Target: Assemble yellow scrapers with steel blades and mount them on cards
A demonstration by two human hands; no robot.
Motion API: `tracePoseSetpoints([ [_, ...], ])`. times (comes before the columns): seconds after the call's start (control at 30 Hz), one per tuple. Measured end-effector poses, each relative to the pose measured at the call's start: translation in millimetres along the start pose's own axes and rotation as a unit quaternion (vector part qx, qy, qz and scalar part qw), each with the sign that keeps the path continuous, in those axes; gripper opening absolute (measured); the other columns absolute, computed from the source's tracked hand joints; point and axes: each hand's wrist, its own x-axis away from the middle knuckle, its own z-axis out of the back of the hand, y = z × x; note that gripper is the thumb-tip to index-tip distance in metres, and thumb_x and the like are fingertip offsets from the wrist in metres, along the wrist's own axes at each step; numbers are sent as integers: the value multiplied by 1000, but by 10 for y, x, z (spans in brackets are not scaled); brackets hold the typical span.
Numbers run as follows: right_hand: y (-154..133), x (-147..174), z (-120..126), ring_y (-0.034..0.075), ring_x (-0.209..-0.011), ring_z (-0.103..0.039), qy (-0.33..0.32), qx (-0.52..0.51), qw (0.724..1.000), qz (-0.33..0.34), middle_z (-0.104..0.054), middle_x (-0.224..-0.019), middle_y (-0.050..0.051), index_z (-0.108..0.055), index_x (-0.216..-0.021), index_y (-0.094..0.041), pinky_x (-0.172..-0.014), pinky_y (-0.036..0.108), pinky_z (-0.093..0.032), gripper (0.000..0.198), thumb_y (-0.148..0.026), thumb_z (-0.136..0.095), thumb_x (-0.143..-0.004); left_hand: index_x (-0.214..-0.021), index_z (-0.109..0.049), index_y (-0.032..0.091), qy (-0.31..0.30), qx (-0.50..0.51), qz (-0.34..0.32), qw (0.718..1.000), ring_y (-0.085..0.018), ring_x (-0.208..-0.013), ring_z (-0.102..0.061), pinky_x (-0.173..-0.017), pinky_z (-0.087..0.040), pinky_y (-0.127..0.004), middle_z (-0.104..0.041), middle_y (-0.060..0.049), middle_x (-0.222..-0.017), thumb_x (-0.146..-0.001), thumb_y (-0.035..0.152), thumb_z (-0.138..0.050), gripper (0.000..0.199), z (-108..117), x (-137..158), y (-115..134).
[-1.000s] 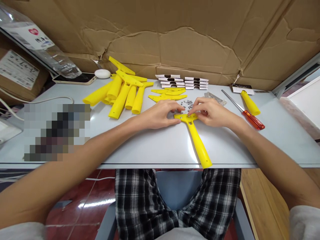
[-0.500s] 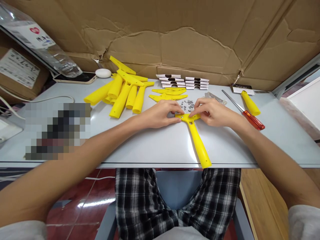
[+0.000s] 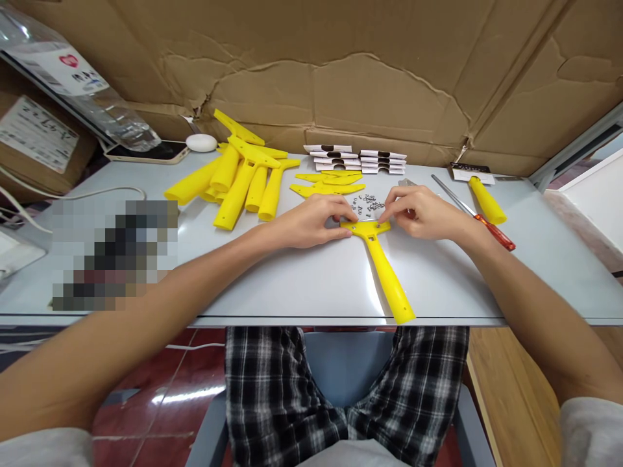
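On the surface (image 3: 302, 285), the yellow scraper (image 3: 387, 275) has one end partly hidden in the pinch of your left hand (image 3: 318, 222), and whether your right hand (image 3: 421, 211) grips the tiny screw (image 3: 378, 226) is unclear.

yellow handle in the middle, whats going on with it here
A person's left hand grips one end of the crosspiece of the yellow handle on the desk. The right hand is close to a small screw at the other end; whether it touches is hard to tell. More small metal pieces lie just beyond, and the screwdriver lies to the right, in neither hand.
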Motion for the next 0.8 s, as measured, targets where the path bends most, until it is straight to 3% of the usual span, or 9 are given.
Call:
tracePoseSetpoints([
  [0.8,-22,-11,-22,9,-80,-56,-24,7,1000,-6,-78,-109,7,-93,-114,-23,-85,26,-41,47,-10,-55,-90,-125,-88,25,-5,-6,-2,1000,-29,-116,-77,-106,-57,-44,-83,-11,-129,-103,47,-74,34,-3,0,5],
])
